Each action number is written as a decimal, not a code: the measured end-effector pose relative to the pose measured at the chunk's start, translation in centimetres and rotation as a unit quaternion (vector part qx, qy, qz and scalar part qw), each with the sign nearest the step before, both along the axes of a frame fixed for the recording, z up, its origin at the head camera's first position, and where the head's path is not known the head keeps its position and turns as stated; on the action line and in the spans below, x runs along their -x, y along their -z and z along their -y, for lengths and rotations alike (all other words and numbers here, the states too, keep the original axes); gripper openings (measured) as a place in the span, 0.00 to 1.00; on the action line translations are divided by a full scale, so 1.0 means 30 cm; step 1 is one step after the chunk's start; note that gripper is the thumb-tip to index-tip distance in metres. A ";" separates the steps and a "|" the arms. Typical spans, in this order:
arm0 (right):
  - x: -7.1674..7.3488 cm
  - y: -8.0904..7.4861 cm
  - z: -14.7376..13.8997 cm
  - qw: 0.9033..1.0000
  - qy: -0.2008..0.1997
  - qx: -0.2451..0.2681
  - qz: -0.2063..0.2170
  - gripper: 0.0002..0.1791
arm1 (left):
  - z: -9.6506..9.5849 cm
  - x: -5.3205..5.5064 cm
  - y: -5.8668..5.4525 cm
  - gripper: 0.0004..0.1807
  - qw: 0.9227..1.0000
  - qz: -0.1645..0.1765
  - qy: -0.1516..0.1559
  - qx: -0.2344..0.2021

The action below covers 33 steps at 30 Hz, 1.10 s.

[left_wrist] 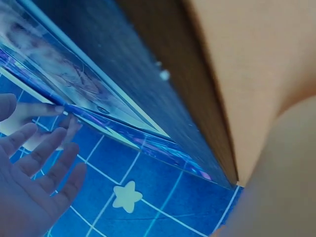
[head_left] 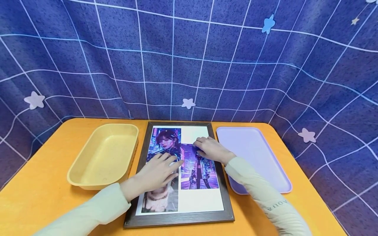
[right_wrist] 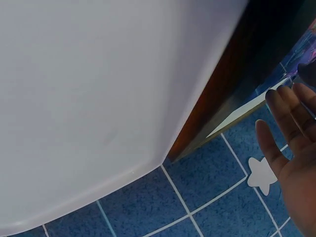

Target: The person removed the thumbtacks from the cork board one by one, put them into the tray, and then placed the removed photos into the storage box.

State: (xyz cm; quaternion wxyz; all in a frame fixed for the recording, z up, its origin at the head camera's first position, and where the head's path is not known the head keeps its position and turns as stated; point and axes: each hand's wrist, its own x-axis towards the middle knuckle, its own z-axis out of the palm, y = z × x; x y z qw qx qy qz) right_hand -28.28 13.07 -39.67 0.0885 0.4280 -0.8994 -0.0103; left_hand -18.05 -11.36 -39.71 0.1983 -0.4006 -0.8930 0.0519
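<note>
A dark wooden picture frame (head_left: 180,219) with a white backing lies flat at the table's middle. On its left half is a tall printed picture strip (head_left: 160,201) of a figure; on the right half lies a shorter purple neon-city picture (head_left: 203,177), with white showing above and below it. My left hand (head_left: 156,172) rests on the left strip, fingers spread and its fingertips reaching the seam between the pictures. Over the upper part of the right picture lies my right hand (head_left: 214,149), fingertips at its top edge. Both wrist views show relaxed fingers, the left hand (left_wrist: 34,182) and the right hand (right_wrist: 296,158).
To the left of the frame stands a deep yellow tray (head_left: 103,157). A shallow lilac tray (head_left: 251,144) sits close along the frame's right side. Behind the orange table (head_left: 44,183) hangs a blue gridded cloth (head_left: 165,72) with star shapes.
</note>
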 end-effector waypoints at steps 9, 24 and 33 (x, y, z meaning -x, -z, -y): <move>0.011 0.009 0.025 1.000 0.005 -0.003 0.003 0.16 | -0.038 0.023 0.012 0.21 1.000 0.005 0.005 0.018; 0.034 0.009 0.048 1.000 0.000 0.016 0.013 0.14 | -0.078 0.049 0.026 0.23 0.998 0.047 -0.009 0.038; 0.049 0.009 0.053 0.999 0.000 0.027 0.028 0.14 | -0.090 0.062 0.029 0.25 0.995 0.097 -0.016 0.033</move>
